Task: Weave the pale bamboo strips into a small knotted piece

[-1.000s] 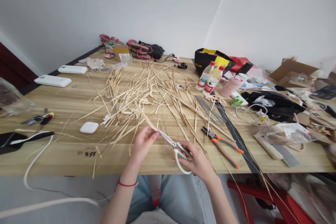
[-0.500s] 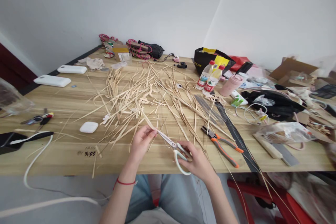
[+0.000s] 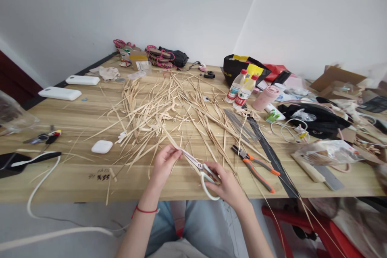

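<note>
My right hand (image 3: pixel 223 181) grips the white-handled scissors (image 3: pixel 208 187), whose blades point up and left toward my other hand. Between the thumb and fingers of my left hand (image 3: pixel 165 161) is pinched a flat straw-coloured strip (image 3: pixel 169 137), which runs up into the pile. The blade tips lie right by the left fingertips at the strip's end; whether they touch it I cannot tell. Beyond both hands spreads a loose heap of dry straw-coloured strips (image 3: pixel 151 109). Pliers with orange and grey handles (image 3: pixel 255 169) lie right of my right hand.
Two red-capped bottles (image 3: pixel 242 92) and a pink tumbler (image 3: pixel 266 97) stand at the right, near a black bag (image 3: pixel 232 68). A white case (image 3: pixel 102 146) and keys (image 3: pixel 42 138) lie left. Clutter and a bladed tool (image 3: pixel 329 177) fill the right side. The table's front edge runs just below my hands.
Almost nothing differs. My left hand has shifted very slightly to the right along with the strip; the scissors stay nearly in place, their blades looking slightly closer together.
</note>
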